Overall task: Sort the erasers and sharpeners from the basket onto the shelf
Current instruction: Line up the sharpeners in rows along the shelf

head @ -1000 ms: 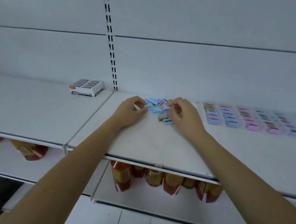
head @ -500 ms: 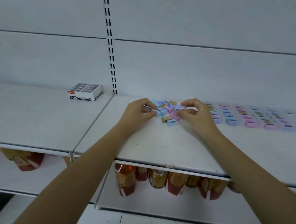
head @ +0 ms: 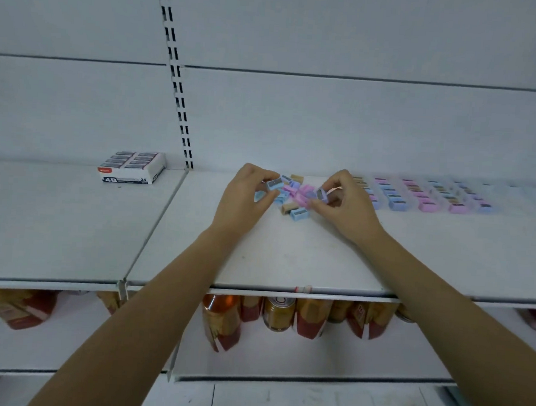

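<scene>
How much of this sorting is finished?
Done: neat rows of sharpeners stand at the right, and an eraser box sits on the left shelf. In hand: the left hand pinches a blue sharpener, the right hand a purple sharpener. Left: the loose pile between them. The basket is out of view.

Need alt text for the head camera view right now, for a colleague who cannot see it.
The left hand pinches a blue sharpener and the right hand a lilac sharpener above a loose pile of pastel sharpeners on a white shelf. To the right lie sorted rows of sharpeners; an eraser box sits far left.
</scene>
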Available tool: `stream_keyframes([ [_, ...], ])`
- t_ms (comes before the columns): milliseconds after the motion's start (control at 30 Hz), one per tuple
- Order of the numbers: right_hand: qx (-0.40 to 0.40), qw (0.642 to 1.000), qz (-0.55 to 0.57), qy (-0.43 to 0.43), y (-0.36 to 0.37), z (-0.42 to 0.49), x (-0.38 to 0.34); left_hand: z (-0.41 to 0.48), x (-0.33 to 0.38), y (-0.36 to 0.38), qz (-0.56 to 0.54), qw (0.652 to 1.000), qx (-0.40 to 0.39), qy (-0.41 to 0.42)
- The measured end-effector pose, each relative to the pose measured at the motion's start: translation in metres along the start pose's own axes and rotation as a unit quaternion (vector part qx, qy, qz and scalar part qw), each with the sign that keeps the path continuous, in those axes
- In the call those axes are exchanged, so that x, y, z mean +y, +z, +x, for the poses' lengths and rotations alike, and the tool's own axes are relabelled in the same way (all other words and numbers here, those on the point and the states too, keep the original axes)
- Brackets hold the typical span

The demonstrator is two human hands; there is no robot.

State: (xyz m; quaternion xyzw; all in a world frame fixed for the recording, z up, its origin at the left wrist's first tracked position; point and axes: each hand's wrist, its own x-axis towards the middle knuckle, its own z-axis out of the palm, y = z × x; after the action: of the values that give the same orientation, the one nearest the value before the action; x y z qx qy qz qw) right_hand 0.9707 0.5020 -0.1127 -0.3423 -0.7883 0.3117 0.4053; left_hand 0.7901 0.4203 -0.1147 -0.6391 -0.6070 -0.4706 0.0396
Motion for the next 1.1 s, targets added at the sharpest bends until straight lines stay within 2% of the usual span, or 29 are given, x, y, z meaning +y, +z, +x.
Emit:
stream_keyframes([
  [167,-0.008,0.996,-0.066,-0.064,-0.002,0.000,-0.002,0.000,0.011,0.006,0.011,0.999,-0.008,0.030],
  [233,-0.005,0.996,-0.059,-0.068,-0.005,0.000,-0.002,0.002,0.017,0.008,0.018,0.999,-0.009,0.036],
  [333,0.013,0.999,-0.005,-0.044,-0.014,0.000,0.002,0.007,0.027,0.013,0.034,0.999,-0.007,0.031],
  [400,0.002,0.997,0.068,-0.037,-0.027,-0.004,0.005,0.012,0.037,0.020,0.028,0.999,0.013,0.024],
  [467,-0.021,0.994,0.094,-0.047,-0.047,-0.010,0.011,0.018,0.050,0.034,0.019,0.999,0.039,0.010],
  [633,-0.042,0.995,-0.017,-0.091,-0.120,-0.025,0.045,0.034,0.097,0.095,0.022,0.998,0.051,-0.004],
  [867,0.003,0.995,-0.061,-0.078,-0.206,-0.035,0.098,0.055,0.165,0.174,0.016,1.000,0.002,-0.012],
  [1100,0.069,0.989,-0.101,-0.079,-0.268,-0.030,0.134,0.091,0.202,0.233,-0.004,0.998,-0.060,0.010],
])
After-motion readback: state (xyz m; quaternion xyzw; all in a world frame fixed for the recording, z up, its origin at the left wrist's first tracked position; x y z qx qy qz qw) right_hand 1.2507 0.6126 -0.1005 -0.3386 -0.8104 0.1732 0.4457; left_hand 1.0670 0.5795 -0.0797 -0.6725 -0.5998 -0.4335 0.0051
